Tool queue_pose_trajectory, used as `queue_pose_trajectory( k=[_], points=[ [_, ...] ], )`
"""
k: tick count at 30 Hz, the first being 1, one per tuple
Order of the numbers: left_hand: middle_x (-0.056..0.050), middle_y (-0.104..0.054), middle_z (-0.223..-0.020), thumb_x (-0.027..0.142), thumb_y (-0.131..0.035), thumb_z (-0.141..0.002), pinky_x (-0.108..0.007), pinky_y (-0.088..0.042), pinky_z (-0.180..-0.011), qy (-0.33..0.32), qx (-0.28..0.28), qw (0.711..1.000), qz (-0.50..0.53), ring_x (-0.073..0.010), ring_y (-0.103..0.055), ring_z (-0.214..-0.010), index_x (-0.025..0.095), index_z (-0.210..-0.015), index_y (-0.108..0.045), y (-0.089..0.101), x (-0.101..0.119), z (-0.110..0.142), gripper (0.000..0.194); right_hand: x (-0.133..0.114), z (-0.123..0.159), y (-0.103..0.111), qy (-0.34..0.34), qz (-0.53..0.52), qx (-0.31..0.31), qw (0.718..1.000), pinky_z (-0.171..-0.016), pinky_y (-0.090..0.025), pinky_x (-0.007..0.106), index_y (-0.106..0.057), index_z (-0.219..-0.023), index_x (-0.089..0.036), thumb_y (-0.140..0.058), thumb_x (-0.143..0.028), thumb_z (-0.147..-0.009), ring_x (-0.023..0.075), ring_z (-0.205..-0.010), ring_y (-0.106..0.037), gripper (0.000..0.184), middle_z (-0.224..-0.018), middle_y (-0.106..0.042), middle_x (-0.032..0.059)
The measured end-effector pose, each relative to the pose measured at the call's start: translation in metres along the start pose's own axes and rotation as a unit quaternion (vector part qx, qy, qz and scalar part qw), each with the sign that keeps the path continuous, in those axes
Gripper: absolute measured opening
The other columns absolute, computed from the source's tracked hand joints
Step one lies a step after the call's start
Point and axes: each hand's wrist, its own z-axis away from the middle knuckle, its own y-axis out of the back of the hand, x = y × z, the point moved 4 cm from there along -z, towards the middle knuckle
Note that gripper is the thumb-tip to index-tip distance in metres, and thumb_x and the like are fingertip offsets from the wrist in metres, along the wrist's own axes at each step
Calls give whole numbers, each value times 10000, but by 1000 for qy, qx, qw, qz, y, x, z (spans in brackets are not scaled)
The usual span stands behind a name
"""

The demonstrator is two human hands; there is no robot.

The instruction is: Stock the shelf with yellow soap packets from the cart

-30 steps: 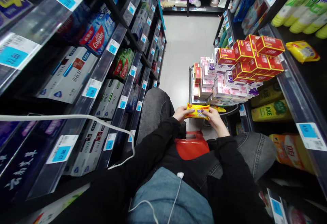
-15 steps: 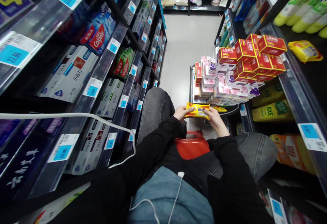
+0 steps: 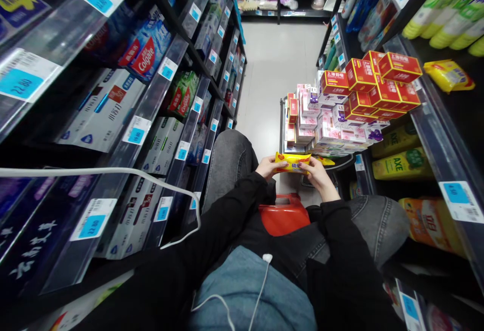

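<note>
Between my two hands is a yellow wrapped bar of soap [image 3: 288, 160] with red marks and dark Chinese print. My left hand [image 3: 267, 167] is closed on its left end, and my right hand [image 3: 316, 174] grips the right end with the thumb across the front. Just behind it, another yellow packet [image 3: 325, 161] shows partly, lying by the edge of the cart. Stacked in the cart [image 3: 282, 124] are pink and white boxes [image 3: 328, 129], with red and gold boxes [image 3: 361, 75] piled on top.
A red plastic stool [image 3: 283, 215] stands between my knees. Toothpaste boxes [image 3: 109, 109] fill the left shelves. On the right shelf lies a yellow packet [image 3: 449, 75], above yellow AXE bottles [image 3: 403, 164]. A white cable [image 3: 151, 176] crosses on the left.
The soap packet has tilted, so its printed front shows less and its upper side more. Both hands keep their hold in nearly the same place.
</note>
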Motion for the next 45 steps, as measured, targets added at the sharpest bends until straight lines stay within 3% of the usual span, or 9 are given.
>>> queue_pose_trajectory(
  k=[9,18,23,27,30,34,39,42,45],
  points=[
    [-77,-718,-785,226,-939,-318,-352,-526,-831,-10,-12,1000,-2,-169,-667,-727,73,-803,-696,-2,2,1,564,-5,2,0,3,4,1,1000,-785,-528,326,-686,-796,-198,-896,-385,-438,181,-769,-650,455,-825,-714,17],
    [-99,-699,-719,380,-866,-587,-319,-564,-693,41,52,996,-51,-167,-658,-641,69,-748,-673,4,-3,0,401,7,-1,0,-78,2,25,997,-546,-527,297,-674,-741,-157,-875,-517,-413,205,-672,-651,527,-765,-705,74],
    [-135,-711,-770,395,-802,-690,-328,-571,-725,46,53,996,-56,-189,-676,-697,64,-768,-683,4,-4,2,360,8,-2,2,-80,16,25,996,-530,-527,303,-679,-777,-149,-864,-531,-436,232,-704,-661,544,-772,-702,93],
    [-141,-715,-825,397,-782,-715,-336,-565,-759,49,45,997,-40,-210,-684,-773,71,-826,-687,1,-1,4,356,4,1,0,-61,11,23,998,-546,-528,289,-662,-816,-174,-876,-465,-445,210,-722,-652,518,-824,-700,67],
    [-148,-711,-936,531,-697,-762,-335,-563,-764,50,47,998,3,-223,-687,-831,99,-945,-685,0,3,5,470,-1,3,0,-21,14,27,999,-540,-507,261,-655,-827,-202,-876,-413,-464,181,-722,-632,474,-842,-686,27],
    [-161,-699,-916,698,-576,-758,-313,-565,-670,131,23,991,30,-245,-692,-798,102,-978,-674,0,0,7,643,-7,3,0,55,63,0,996,-712,-512,275,-697,-843,-219,-880,-291,-476,168,-805,-618,416,-866,-674,7],
    [-107,-707,-921,333,-752,-714,-276,-554,-680,97,7,995,21,-174,-674,-734,115,-959,-677,2,1,6,336,-15,8,-4,84,101,-92,987,-931,-467,347,-718,-851,-220,-860,-282,-503,250,-1088,-576,381,-1098,-655,49],
    [-105,-714,-931,137,-817,-556,-307,-552,-734,52,-2,999,15,-177,-677,-743,112,-1020,-653,2,2,4,493,-17,9,-2,48,26,-83,995,-944,-476,361,-675,-1062,-260,-818,-380,-560,256,-1157,-554,535,-1248,-602,53],
    [-111,-719,-971,44,-844,-423,-325,-542,-805,19,-27,999,22,-194,-690,-799,117,-1093,-603,0,2,2,715,-11,5,5,6,-23,-10,1000,-882,-514,342,-647,-1040,-266,-807,-450,-568,233,-1077,-607,531,-1180,-639,57]
  ],
)
